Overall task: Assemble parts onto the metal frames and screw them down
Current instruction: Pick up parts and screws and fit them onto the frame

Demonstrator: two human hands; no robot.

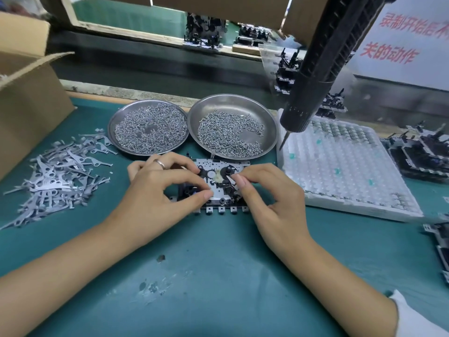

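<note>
My right grip pinches a small pointed metal lever between thumb and first finger and sets it on the metal frame, which lies flat on the green tabletop just in front of me. My left grip has its fingers curled on the left part of the frame and holds it steady; the thumb tip presses near the middle. I judge that this step is the placing of the part, so the screwing of this lever is not yet done. The electric screwdriver hangs free above the right side, and no hand touches it. Behind the frame stand two steel dishes, the left dish and the right dish, both with many small screws. A big heap of loose levers lies at my left, so much work is left. At the far right some assembled units are stacked beside a white blister tray; whether they are finished I cannot tell.
</note>
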